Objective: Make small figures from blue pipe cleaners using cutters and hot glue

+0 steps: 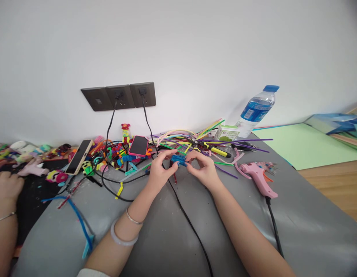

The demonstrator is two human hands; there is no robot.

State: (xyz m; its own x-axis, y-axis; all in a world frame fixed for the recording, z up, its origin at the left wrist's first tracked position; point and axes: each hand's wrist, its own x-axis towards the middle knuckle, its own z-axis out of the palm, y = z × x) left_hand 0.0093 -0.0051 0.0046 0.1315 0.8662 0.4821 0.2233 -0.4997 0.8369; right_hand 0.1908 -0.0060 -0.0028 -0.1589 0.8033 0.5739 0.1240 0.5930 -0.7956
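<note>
Between my two hands is a small blue fuzzy piece [179, 159], which looks like bent pipe cleaner. My left hand [161, 168] pinches its left end between thumb and fingers. At its right end, my right hand [203, 168] grips it the same way. The piece is held just above the grey table [178, 231], in front of a loose heap of coloured pipe cleaners [178, 134]. Yellow-handled pliers [215, 150] lie just beyond my right hand. A longer blue pipe cleaner [80, 219] lies left of my left forearm.
A pink glue gun [257, 179] with a black cord lies at the right. Behind stand a water bottle [255, 111] and a small carton [227, 132]. Two phones [138, 146] and many fuzzy figures [57, 177] crowd the left. Another person's hand [6, 188] is at the far left. A black cable [185, 215] crosses the table.
</note>
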